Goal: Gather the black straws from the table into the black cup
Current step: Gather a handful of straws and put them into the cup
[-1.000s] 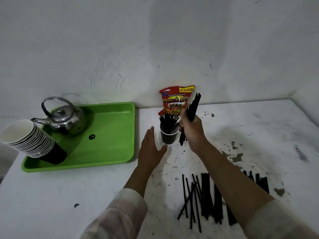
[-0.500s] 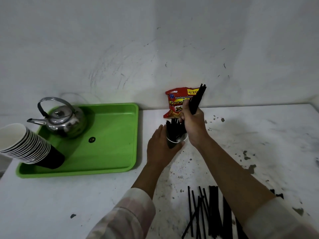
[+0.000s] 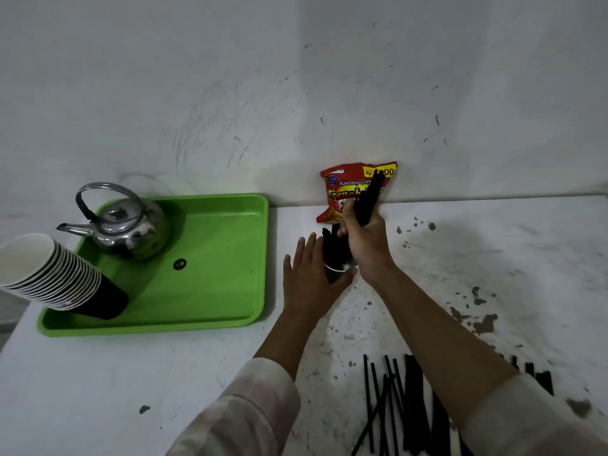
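The black cup point(image 3: 336, 273) stands on the white table near the back wall, mostly hidden between my hands, with several black straws point(image 3: 333, 245) sticking up out of it. My left hand point(image 3: 309, 274) wraps the cup's left side, fingers extended. My right hand point(image 3: 365, 245) is directly over the cup, closed around a bundle of black straws point(image 3: 370, 200) whose upper ends point up and right; their lower ends reach into the cup. Several more loose black straws point(image 3: 404, 403) lie on the table near the front, partly under my right forearm.
A red snack bag point(image 3: 348, 187) leans on the wall behind the cup. A green tray point(image 3: 217, 258) at the left holds a steel kettle point(image 3: 126, 225) and a tilted stack of paper cups point(image 3: 56, 274). The white wall runs along the table's back.
My right hand has brought the straw bundle from beside the cup to over it and lowered it in. My left hand has moved from next to the cup onto its side.
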